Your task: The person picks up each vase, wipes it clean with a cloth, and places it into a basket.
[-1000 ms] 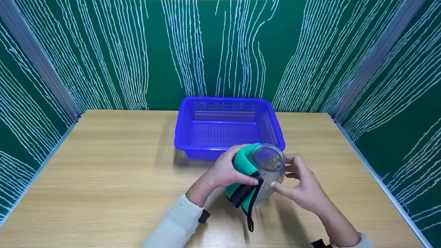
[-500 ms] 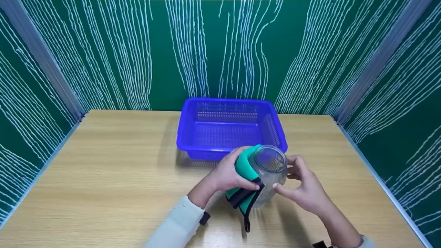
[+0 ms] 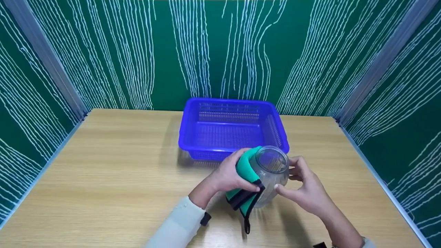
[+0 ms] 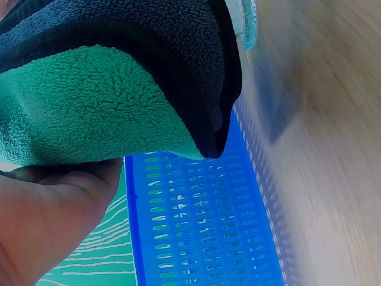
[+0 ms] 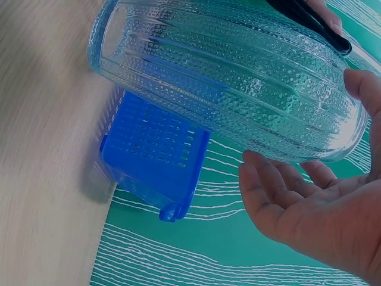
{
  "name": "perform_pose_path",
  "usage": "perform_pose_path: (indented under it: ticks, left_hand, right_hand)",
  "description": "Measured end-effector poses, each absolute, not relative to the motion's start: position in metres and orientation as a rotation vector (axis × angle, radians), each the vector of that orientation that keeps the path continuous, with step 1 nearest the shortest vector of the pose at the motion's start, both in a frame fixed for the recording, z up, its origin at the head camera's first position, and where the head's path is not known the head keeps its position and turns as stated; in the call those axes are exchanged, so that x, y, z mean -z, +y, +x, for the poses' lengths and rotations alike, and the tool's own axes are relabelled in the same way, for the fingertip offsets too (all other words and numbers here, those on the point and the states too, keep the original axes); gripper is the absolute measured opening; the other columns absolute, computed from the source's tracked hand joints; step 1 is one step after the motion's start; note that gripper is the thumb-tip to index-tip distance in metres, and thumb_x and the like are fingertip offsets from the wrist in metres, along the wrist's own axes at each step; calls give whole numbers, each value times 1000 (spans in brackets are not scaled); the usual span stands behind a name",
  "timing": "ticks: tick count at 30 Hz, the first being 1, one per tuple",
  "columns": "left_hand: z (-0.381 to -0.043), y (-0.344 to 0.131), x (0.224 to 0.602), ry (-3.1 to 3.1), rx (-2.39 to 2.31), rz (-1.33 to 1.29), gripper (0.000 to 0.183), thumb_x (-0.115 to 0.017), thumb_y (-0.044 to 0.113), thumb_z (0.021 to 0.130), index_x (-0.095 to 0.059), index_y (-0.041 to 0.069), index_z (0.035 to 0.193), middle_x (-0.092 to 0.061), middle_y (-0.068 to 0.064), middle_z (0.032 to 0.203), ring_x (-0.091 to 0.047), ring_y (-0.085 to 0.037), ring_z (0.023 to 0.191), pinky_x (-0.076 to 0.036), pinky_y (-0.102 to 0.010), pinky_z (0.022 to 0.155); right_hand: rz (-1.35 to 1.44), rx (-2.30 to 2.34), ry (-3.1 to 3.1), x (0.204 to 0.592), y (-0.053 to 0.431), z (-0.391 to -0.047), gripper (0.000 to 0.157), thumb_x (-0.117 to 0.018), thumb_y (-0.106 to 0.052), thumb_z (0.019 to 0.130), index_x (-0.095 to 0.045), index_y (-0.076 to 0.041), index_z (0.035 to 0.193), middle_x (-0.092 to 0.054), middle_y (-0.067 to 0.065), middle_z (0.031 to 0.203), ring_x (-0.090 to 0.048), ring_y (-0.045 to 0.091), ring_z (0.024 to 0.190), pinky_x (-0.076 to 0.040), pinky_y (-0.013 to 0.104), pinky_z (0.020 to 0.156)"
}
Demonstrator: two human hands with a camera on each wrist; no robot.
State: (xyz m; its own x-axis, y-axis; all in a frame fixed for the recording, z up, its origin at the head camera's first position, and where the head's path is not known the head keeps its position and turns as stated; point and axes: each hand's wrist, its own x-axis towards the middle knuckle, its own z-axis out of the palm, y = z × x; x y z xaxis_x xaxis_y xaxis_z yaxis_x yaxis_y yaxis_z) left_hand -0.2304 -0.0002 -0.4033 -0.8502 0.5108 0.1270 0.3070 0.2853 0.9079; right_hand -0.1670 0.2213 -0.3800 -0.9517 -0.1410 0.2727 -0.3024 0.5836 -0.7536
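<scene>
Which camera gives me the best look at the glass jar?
The right wrist view: the glass jar spans its upper part, ribs and dimples clear. The head view shows its round mouth and one side, partly behind the green cloth; the left wrist view catches only a bit at the top.

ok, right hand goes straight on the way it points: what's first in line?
The glass jar; the right hand has thumb and fingers around its side, though each fingertip's contact is unclear. Past the jar, the green cloth looks next, depth permitting.
</scene>
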Motion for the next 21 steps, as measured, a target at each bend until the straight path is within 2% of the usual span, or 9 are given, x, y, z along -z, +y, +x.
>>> perform_pose_path:
  ticks: [8,16,21]
  left_hand:
    - [-230,-1,415,2421,-1547,714,94,-86,39,40,-36,46,120,-48,19,111,-47,-6,101,-38,-30,87]
    - [-230,-1,428,2410,-1537,679,95,-87,37,38,-37,44,119,-48,20,110,-47,-6,100,-37,-30,89]
    - [-229,-1,429,2396,-1534,667,94,-87,35,39,-38,44,118,-48,20,110,-46,-7,100,-37,-30,89]
  right_hand:
    - [384,-1279,-2637,379,221,-166,57,-76,-25,67,-42,-16,111,-54,-3,110,-55,10,92,-46,31,80]
    - [320,-1299,-2662,380,222,-167,58,-77,-23,65,-41,-18,111,-52,-8,110,-54,8,93,-46,29,81]
    - [339,-1295,-2647,373,217,-163,57,-76,-19,66,-42,-12,111,-52,-4,109,-53,10,93,-45,31,81]
